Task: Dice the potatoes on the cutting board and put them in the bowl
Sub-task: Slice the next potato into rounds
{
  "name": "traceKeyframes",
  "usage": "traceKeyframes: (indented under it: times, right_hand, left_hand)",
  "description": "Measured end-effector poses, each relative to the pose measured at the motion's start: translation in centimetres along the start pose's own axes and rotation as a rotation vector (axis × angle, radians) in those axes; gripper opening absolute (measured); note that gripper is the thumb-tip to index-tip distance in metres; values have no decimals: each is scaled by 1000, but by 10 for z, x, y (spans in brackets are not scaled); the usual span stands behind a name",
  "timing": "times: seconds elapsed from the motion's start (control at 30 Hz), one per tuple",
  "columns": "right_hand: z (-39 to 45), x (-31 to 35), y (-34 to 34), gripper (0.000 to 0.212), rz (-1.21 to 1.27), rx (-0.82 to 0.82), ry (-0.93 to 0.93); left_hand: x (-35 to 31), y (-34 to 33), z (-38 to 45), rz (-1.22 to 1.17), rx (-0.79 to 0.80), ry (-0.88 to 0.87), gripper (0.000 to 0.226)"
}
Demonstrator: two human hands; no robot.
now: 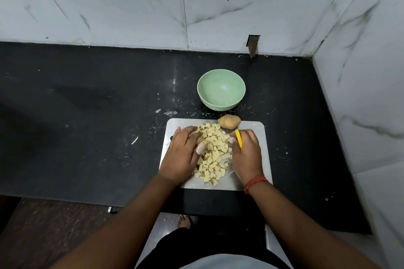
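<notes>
Right, both hands are down on the cutting board point(260, 159), a pale grey slab lying on the black table point(87, 126), and between them sits a generous heap of diced potato point(213, 153), pale yellow cubes spread from the board's far half down towards its near edge. The left hand point(182, 155) lies palm down at the left flank of the heap, fingers fairly straight and pressed against the cubes, thumb tucked in towards the pile; it grips nothing that can be seen. The right hand point(247, 155) is on the opposite flank, fingers curled round a yellow knife handle point(239, 138) that pokes up beside the knuckles; the blade itself is hidden under the hand and the cubes, so how it lies cannot be told. A red thread band point(254, 183) circles the right wrist. At the far edge of the board, just beyond the right hand, rests one whole potato point(229, 121), brown-skinned and uncut, touching the top of the heap or very nearly so. Beyond the board, a short way back on the table, stands the green bowl point(221, 89), upright, with no potato in it. White specks and scraps are scattered over the dark table around board and bowl. Marbled white tiles point(131, 2) back the table and run down its right side. Down below, a bare foot point(184, 220) shows on the floor.
</notes>
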State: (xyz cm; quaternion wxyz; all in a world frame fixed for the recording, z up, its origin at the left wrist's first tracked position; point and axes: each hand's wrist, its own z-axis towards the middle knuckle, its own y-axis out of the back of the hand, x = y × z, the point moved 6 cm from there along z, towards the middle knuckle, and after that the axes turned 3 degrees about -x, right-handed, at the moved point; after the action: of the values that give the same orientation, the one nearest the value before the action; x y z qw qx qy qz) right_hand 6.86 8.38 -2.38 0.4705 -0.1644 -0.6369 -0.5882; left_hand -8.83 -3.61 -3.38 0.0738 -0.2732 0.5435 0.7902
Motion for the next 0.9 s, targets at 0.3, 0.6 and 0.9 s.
traceKeyframes:
  times: [0.3,0.6,0.9]
  right_hand:
    - [-10,8,-21,6,-182,385,212]
    - [-7,8,-11,6,-264,367,153]
    - [10,-11,26,10,323,57,-380]
  left_hand:
    - [11,-9,18,20,94,73,56]
    - [17,-2,27,79,42,72,39]
    - [-35,-21,54,211,167,-224,48]
